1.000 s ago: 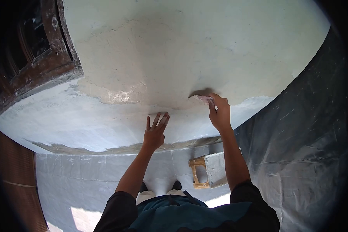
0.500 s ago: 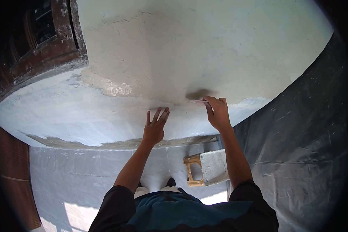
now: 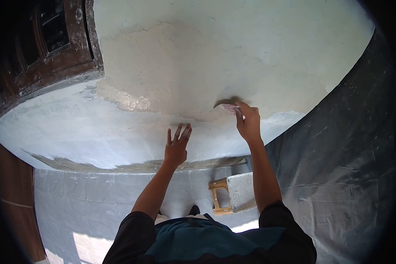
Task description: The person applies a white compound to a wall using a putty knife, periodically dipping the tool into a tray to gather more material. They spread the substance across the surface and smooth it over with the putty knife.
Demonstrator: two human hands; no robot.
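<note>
Scraper (image 3: 227,107) is clamped between the thumb and fingers of your right hand (image 3: 249,125), against or very near the wall (image 3: 268,66), on the beige side of its ragged border with white. Your left hand (image 3: 176,152), holding nothing, has its fingers apart over the white part (whether they press, I cannot tell). Uneven pressure could tilt the edge and gouge the surface; spread fingertips might smear any soft coating. A sidestep right could catch the stool (image 3: 242,193). Count two hands, one scraper, one wall, one stool, one dark shoe (image 3: 194,210) clearly showing.
</note>
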